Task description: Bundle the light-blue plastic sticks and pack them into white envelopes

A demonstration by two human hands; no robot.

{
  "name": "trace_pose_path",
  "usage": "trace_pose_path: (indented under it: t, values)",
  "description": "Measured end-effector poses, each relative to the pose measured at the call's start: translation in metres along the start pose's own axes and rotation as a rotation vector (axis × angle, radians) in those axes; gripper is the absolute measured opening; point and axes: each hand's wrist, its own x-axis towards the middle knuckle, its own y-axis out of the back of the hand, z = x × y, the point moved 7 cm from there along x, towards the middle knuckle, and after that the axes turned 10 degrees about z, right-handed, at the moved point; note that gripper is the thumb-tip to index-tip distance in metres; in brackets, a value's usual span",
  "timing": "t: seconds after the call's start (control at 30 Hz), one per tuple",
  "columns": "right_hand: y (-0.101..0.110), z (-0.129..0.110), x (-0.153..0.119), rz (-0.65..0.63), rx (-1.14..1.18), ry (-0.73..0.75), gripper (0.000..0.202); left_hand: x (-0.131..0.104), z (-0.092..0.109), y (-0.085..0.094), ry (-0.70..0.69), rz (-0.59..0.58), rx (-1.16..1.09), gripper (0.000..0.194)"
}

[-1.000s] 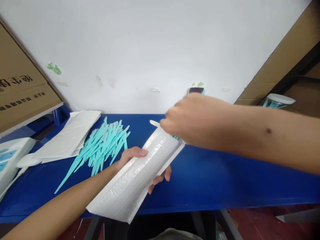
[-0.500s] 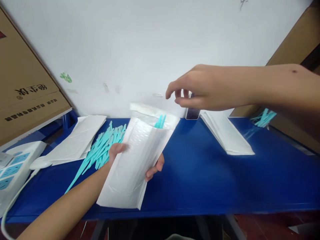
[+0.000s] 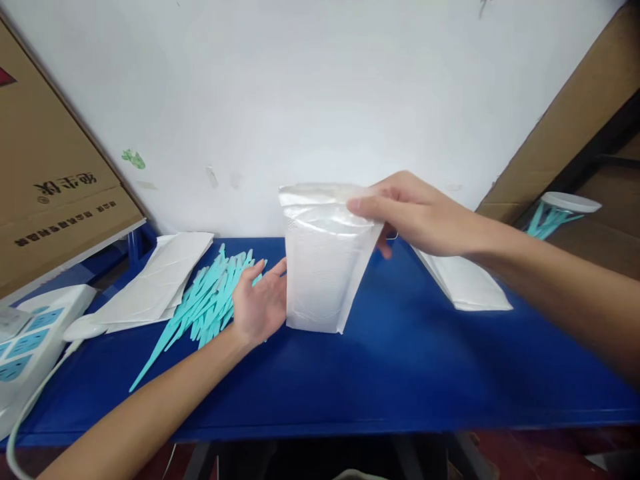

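Your right hand (image 3: 415,213) pinches the top edge of the white bubble mailer (image 3: 323,267), which stands upright on the blue table (image 3: 425,360) at centre frame. Your left hand (image 3: 260,303) is open, palm flat against the mailer's left side. It looks light, soft and a bit slick — hold it by the stiffer top seam, not the padded middle. The teal plastic sticks (image 3: 210,300) lie left of centre.
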Motion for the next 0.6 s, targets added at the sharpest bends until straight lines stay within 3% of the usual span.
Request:
trace_pose_path:
  t: [0.1,0.2,0.23,0.33,0.47,0.53,0.6]
  values:
    - [0.047,0.015,-0.002,0.289,0.041,-0.021,0.035,0.003,-0.011,0.004,-0.083,0.122,0.073,0.044]
    - [0.117,0.043,-0.010,0.675,0.019,-0.126,0.029,0.004,-0.025,0.005,-0.103,0.114,0.246,0.033]
    - [0.141,0.052,-0.014,0.796,-0.019,-0.173,0.030,0.003,-0.028,0.004,-0.103,0.074,0.313,0.031]
    - [0.196,0.070,-0.028,0.977,-0.171,-0.274,0.040,-0.001,-0.033,-0.007,-0.113,-0.118,0.573,0.029]
    - [0.240,0.081,-0.046,1.123,-0.267,-0.315,0.044,-0.021,-0.034,-0.045,-0.224,-0.380,0.935,0.030]
    - [0.254,0.088,-0.054,1.235,-0.231,-0.308,0.033,-0.045,-0.044,-0.074,-0.236,-0.540,0.921,0.034]
    - [0.257,0.099,-0.057,1.247,-0.192,-0.319,0.025,-0.081,-0.067,-0.100,-0.097,-0.681,0.688,0.039]
